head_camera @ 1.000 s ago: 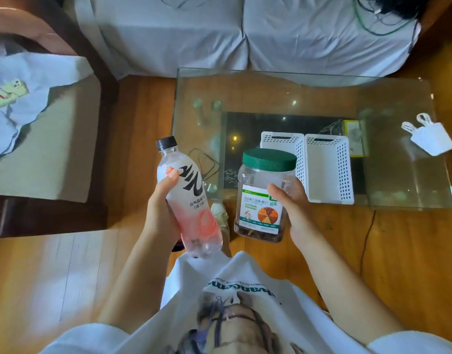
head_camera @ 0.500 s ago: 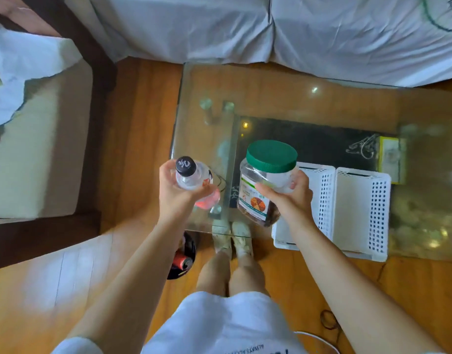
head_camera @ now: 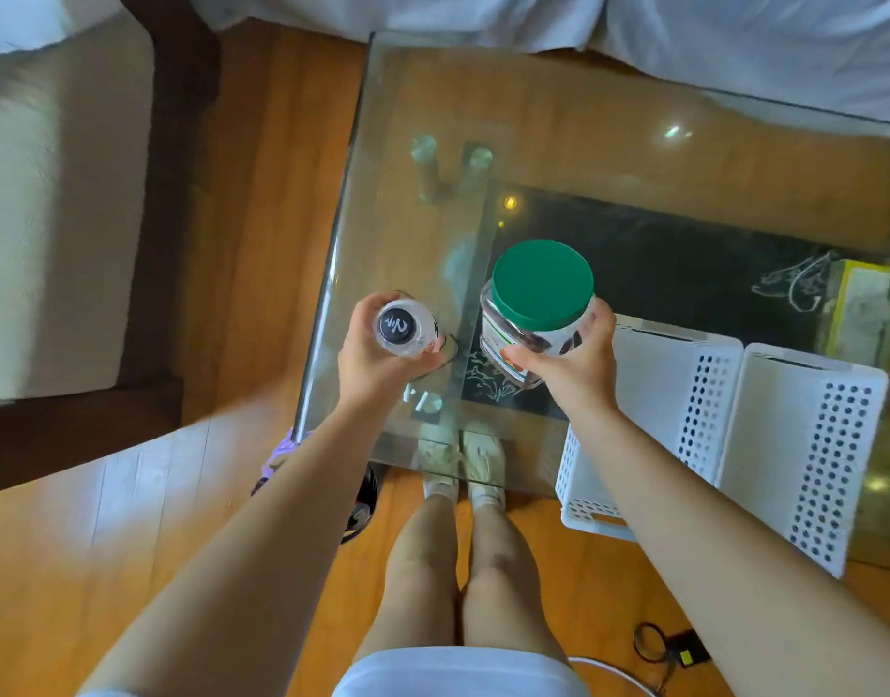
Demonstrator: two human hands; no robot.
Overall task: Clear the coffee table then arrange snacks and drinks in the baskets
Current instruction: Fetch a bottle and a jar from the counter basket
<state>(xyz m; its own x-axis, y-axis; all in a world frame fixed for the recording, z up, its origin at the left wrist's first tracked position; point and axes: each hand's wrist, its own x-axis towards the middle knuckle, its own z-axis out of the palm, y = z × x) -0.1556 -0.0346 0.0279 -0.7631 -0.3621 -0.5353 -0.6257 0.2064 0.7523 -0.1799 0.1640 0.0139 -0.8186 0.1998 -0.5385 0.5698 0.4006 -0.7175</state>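
Our right hand [head_camera: 571,362] grips the jar [head_camera: 536,306] just beside the baskets [head_camera: 679,394]; our left hand [head_camera: 377,359], farther off, grips the upright bottle [head_camera: 405,328].

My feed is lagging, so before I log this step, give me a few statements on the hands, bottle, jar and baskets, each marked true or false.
1. The left hand grips a bottle with a black cap. True.
2. The right hand holds the jar with its lid off. False: the green lid is on the jar.
3. Two white baskets sit side by side on the glass coffee table. True.
4. The jar is already inside a basket. False: it is in the right hand's grip, left of the baskets.
5. Both baskets hold snacks. False: nothing shows inside either one.
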